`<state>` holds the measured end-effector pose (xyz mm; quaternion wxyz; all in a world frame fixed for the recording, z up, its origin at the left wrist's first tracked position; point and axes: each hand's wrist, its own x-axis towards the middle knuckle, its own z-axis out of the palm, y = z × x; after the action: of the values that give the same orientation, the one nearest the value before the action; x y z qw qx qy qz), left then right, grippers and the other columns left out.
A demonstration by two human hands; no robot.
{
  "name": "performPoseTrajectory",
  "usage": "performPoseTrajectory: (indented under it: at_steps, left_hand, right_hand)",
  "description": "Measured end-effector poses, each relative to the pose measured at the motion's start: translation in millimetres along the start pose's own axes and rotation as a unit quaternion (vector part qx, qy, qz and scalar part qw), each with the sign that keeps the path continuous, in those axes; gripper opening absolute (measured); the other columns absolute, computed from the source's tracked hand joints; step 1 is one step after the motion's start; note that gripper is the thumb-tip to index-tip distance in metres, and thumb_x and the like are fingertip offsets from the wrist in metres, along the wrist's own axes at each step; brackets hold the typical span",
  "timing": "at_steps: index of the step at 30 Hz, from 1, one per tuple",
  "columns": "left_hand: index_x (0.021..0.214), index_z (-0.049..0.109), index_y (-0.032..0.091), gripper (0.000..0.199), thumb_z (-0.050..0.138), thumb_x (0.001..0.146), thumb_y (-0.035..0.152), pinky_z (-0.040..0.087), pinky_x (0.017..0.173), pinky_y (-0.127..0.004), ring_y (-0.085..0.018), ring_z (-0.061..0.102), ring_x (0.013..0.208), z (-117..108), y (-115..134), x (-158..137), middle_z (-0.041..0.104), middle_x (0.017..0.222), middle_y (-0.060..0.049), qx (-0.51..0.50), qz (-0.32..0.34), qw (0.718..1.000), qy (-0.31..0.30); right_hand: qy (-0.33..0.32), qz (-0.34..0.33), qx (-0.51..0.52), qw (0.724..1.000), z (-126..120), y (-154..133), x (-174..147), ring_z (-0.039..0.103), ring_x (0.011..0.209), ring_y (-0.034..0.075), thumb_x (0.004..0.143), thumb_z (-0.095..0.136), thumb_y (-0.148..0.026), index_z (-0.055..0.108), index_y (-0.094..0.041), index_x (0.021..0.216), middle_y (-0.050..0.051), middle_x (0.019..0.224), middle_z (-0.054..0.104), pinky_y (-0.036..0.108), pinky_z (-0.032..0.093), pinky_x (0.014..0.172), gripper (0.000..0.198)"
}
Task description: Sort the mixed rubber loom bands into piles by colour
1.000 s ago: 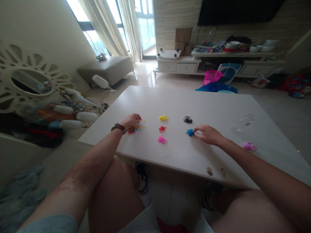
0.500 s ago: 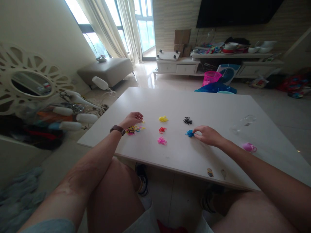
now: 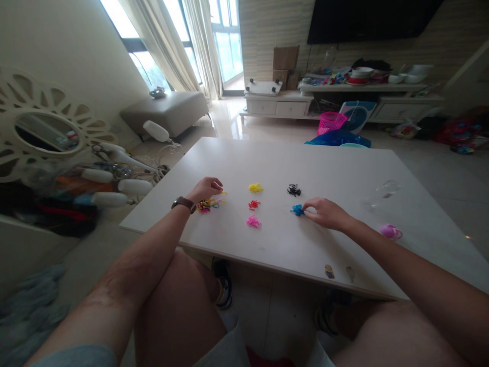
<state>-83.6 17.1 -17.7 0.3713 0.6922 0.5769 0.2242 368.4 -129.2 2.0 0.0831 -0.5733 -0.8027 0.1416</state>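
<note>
My left hand (image 3: 207, 189) hovers over a mixed-colour pile of small rubber bands (image 3: 206, 205), its fingers curled together. A yellow rubber band (image 3: 224, 192) shows at its fingertips. On the right side, my right hand (image 3: 324, 212) has thumb and forefinger pinched at the edge of a blue pile of rubber bands (image 3: 296, 209). Between my hands lie a yellow pile (image 3: 255, 187), a red pile (image 3: 253, 205) and a pink pile (image 3: 253, 221), one below the other. Just behind the blue pile sits a black pile (image 3: 294, 190).
The white table (image 3: 229, 158) carries a clear plastic container (image 3: 384, 193) and a pink cup-like thing (image 3: 390, 232) at right. A small cartoon sticker (image 3: 329, 271) lies near the front edge. Beyond the table stands a pink basket (image 3: 331, 122). A lamp (image 3: 126, 186) crowds the left side.
My left hand has shifted very slightly while staying over the mixed pile. My right hand remains at the blue pile. The whole view has moved a touch.
</note>
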Motion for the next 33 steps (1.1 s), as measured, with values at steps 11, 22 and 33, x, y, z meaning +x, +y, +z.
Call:
performPoseTrajectory:
  at_steps: [11,22,33]
  left_hand:
    - [0.087,0.072,0.014,0.038,0.084,0.059,0.036,0.043,0.051,-0.023,-0.014,0.060,0.060,-9.4,3.7,-4.8,0.075,0.081,-0.008,-0.011,-0.024,0.999,0.028]
    - [0.086,0.070,0.013,0.043,0.090,0.053,0.032,0.055,0.065,-0.030,-0.018,0.069,0.070,5.8,20.3,-13.0,0.074,0.080,-0.008,-0.153,-0.015,0.988,-0.006]
    - [0.093,0.071,0.012,0.035,0.087,0.065,0.026,0.057,0.073,-0.033,-0.021,0.072,0.080,75.6,96.2,-30.9,0.077,0.085,-0.011,-0.169,0.129,0.963,-0.163]
  right_hand:
    - [0.013,-0.017,0.011,1.000,-0.1,1.5,-0.9,0.070,0.097,0.024,0.087,0.056,-0.033,0.075,-0.025,0.094,0.004,0.103,0.077,0.034,0.051,0.088,0.023]
    - [0.017,-0.028,0.011,0.999,-2.6,-5.3,-0.5,0.070,0.096,0.024,0.086,0.057,-0.028,0.076,-0.023,0.094,0.005,0.103,0.077,0.035,0.052,0.086,0.021]
    - [0.042,-0.141,0.091,0.985,-5.4,-50.9,-9.5,0.067,0.109,0.025,0.090,0.058,-0.023,0.066,-0.023,0.127,0.010,0.122,0.071,0.042,0.054,0.096,0.037]
